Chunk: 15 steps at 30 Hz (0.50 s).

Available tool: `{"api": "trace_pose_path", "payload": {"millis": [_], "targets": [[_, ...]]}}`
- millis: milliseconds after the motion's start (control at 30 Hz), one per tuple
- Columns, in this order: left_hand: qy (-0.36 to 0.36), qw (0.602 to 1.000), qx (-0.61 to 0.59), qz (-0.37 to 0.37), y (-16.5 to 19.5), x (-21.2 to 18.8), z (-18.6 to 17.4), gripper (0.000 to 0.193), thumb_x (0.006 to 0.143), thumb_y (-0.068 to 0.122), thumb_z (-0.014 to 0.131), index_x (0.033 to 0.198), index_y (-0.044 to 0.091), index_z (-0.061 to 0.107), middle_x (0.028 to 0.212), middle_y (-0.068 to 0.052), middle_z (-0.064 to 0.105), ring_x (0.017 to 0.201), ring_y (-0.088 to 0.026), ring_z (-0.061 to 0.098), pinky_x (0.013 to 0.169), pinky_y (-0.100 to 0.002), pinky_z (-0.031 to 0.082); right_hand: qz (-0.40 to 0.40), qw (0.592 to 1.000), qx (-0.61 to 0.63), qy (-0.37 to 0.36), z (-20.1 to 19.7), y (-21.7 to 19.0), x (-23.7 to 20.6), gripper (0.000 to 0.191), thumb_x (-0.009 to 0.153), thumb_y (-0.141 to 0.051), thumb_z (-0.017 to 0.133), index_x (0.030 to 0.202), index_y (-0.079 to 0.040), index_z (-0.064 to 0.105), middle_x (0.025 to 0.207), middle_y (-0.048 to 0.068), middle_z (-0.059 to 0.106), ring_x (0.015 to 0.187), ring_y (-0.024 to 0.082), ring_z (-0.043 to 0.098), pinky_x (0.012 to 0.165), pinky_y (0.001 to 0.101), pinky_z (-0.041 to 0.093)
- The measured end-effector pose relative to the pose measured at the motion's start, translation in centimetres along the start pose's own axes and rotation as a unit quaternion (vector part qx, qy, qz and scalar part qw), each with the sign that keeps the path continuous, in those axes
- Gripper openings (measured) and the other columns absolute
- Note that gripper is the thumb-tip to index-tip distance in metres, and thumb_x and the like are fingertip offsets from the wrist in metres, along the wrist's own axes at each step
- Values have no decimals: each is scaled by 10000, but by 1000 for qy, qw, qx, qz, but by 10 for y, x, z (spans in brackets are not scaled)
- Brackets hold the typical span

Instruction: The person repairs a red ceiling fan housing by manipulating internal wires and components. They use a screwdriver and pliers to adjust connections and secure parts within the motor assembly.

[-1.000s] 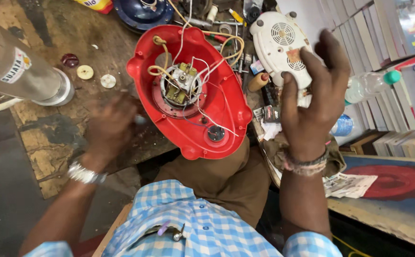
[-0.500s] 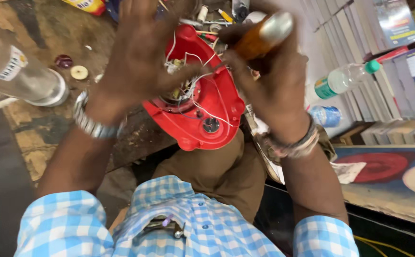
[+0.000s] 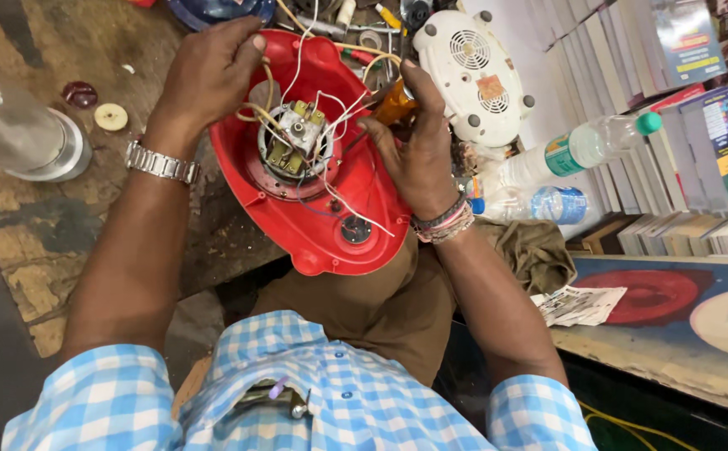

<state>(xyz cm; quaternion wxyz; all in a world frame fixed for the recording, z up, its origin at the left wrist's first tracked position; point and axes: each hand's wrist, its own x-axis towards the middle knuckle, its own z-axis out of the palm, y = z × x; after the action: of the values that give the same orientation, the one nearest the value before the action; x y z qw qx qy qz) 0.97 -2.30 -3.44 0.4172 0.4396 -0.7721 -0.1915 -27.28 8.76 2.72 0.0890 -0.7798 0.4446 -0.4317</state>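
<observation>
Head view: right hand [image 3: 418, 154] mostly hides amber-handled tool [image 3: 395, 104].

Screwdriver [image 3: 393, 104] mostly hidden, perhaps, within right hand [image 3: 418, 154]; tip unseen.

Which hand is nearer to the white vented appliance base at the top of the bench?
Right. The right hand, gripping an amber-handled screwdriver, lies just beside the white vented base. The left hand grips the far rim of the red housing, across the motor from it.
</observation>
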Motion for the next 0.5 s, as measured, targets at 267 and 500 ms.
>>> {"api": "trace_pose_path", "payload": {"millis": [267,500], "targets": [[17,999,26,6,7,-2,0,323,1095,214,618,1329,-2,670,1263,-222,694,1140,-429,651,942,-499,517,1,997,71,-32,-6,-8,2,790,1061,93,705,1586,-158,171,1382,120,551,1241,192,665,987,295,651],[27,999,36,-2,8,-3,1,328,1090,224,623,1336,13,675,1282,-203,697,1146,-424,652,939,-497,513,2,991,126,-47,-6,-10,8,831,990,184,624,1578,-176,159,1326,110,520,1245,169,625,1048,303,622]]}}
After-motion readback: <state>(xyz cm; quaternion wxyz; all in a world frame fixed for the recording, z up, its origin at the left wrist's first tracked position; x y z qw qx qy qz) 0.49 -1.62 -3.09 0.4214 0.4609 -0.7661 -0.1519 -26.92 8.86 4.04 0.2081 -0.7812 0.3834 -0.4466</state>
